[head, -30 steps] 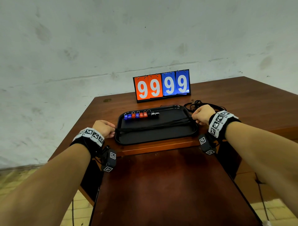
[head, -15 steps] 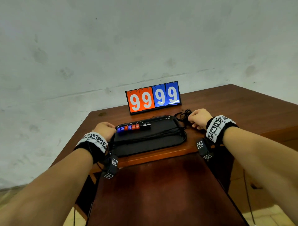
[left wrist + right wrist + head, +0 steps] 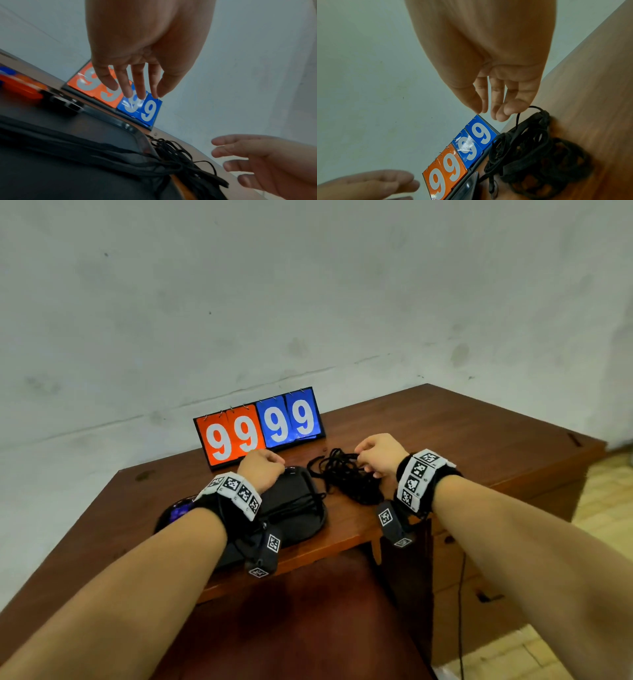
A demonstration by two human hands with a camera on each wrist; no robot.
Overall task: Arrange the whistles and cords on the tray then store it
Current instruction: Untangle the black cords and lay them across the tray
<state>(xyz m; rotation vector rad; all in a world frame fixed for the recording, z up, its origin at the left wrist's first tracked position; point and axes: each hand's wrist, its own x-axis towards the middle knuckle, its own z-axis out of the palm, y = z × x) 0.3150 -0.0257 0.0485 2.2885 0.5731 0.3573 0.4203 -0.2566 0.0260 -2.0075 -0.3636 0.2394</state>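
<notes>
- Head view: left hand over the tray, fingers loose, hiding most whistles.
- Right hand relaxed beside the tray, fingertips at the tangled cords.

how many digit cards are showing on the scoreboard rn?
4, all on the scoreboard behind the tray: two orange 9s side by side, then two blue 9s on the cord pile side. None look hidden.

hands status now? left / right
Left hand: open, fingers relaxed above the tray, holding nothing.
Right hand: open, fingers loose over the cord pile; no grip visible.
</notes>
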